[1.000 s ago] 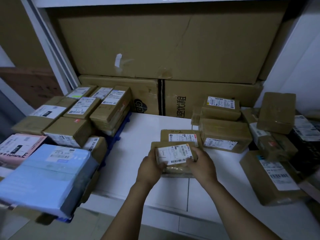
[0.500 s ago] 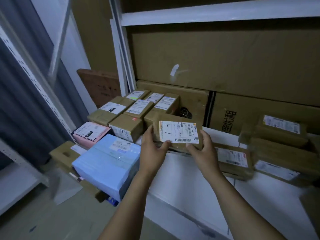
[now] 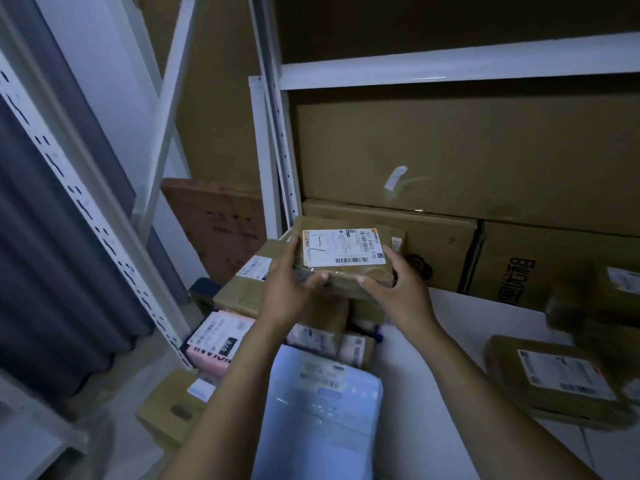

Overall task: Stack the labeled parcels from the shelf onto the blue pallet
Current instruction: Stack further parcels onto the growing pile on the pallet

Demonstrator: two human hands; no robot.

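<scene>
A brown taped parcel (image 3: 349,251) with a white barcode label on top is held in the air between both hands. My left hand (image 3: 289,289) grips its left end, my right hand (image 3: 398,292) grips its right end, thumbs on the near side. It hovers over the stack of parcels on the left: brown boxes (image 3: 242,289), a pink parcel (image 3: 216,341) and a large light-blue parcel (image 3: 318,403). Only a sliver of the blue pallet (image 3: 378,336) shows beside them. More labeled parcels (image 3: 554,375) lie on the white shelf (image 3: 460,323) at the right.
Large cardboard cartons (image 3: 467,168) fill the back of the shelf. White shelf uprights (image 3: 277,133) stand just left of the held parcel. A perforated white post (image 3: 86,209) and a dark curtain (image 3: 52,254) line the left. A small brown box (image 3: 173,407) sits on the floor.
Both hands lifted the parcel off the shelf and carried it up and left over the stacked parcels. The view swung left with it.
</scene>
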